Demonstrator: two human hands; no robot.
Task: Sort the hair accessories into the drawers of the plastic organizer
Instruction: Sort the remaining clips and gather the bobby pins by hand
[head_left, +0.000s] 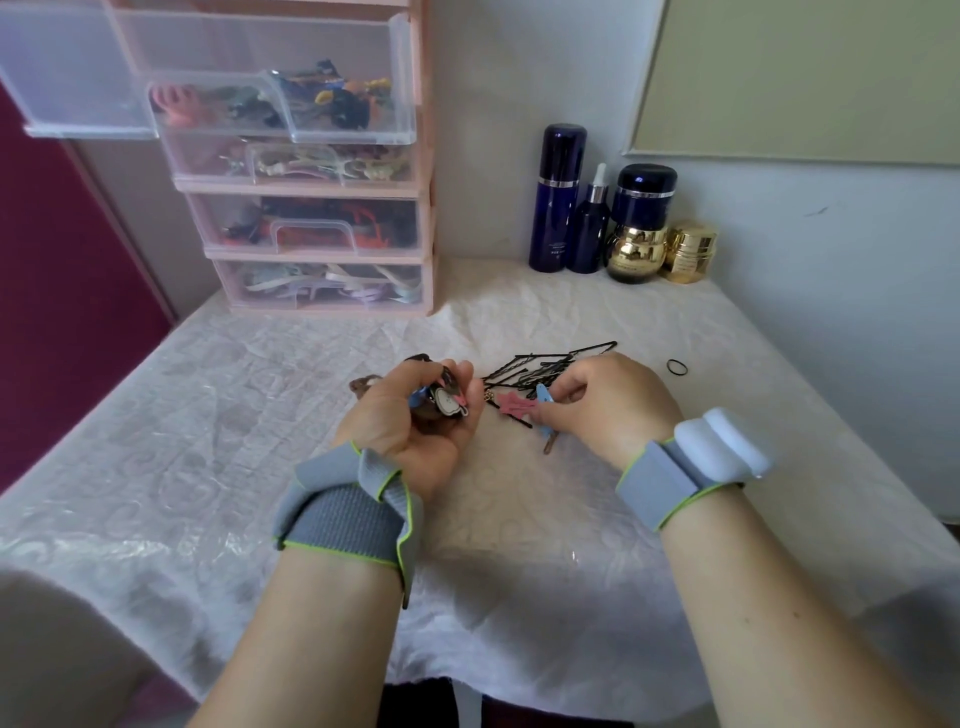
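Observation:
My left hand (415, 426) grips a small bunch of decorated hair clips (448, 402), one with a white cartoon charm. My right hand (608, 400) pinches a blue clip (544, 395) beside a pink clip (511, 404) lying on the table. Behind my fingers lies a loose pile of black bobby pins (540, 366). A brown clip (362, 385) sits left of my left hand. The pink plastic organizer (423, 228) stands at the back left. Its top drawers (343, 104) are pulled out and hold coloured accessories.
A black hair tie (677, 368) lies right of the pins. Dark blue bottles (558, 197) and gold jars (691, 252) stand against the back wall. A white patterned cloth (234, 441) covers the table. Both wrists wear grey straps.

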